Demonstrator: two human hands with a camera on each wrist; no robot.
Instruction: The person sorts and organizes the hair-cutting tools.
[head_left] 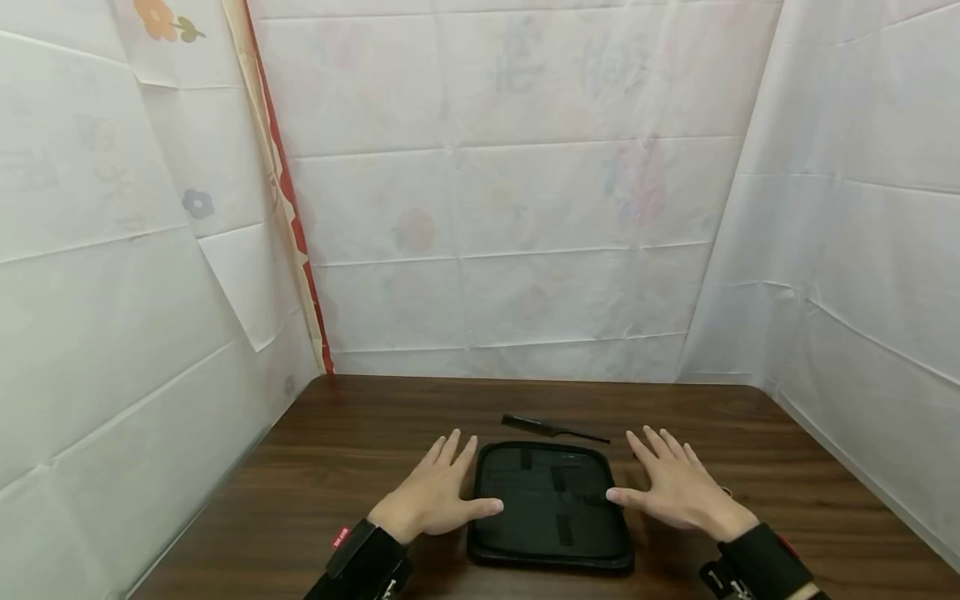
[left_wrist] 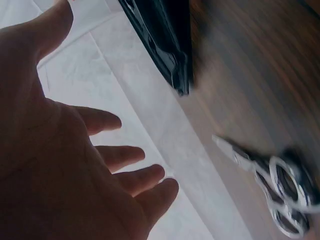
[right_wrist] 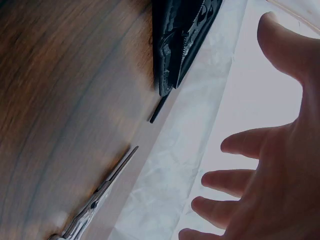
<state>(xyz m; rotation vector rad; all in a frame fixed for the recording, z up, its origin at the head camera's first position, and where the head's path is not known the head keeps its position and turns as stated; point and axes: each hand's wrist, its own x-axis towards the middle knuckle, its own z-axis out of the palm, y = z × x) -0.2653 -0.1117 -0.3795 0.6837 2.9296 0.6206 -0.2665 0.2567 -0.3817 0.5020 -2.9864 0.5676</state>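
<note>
A black zip case (head_left: 525,533) with elastic loops inside lies on the table between the two hands. My left hand (head_left: 438,496) hovers at its left edge, fingers spread, the thumb over the rim. On the opposite side my right hand (head_left: 671,487) is held the same way, thumb near the right rim. Neither hand holds anything. Behind the case lies a black tail comb (head_left: 551,429). Silver scissors (left_wrist: 282,185) lie on the wood in the left wrist view. A slim metal tool (right_wrist: 97,202), seen edge-on, appears in the right wrist view; the hands seem to hide both from the head view.
The dark wooden table (head_left: 300,483) extends to both sides and behind the case. White sheets (head_left: 510,208) with faint prints hang around its back and sides. Black bands (head_left: 367,558) are strapped round both wrists.
</note>
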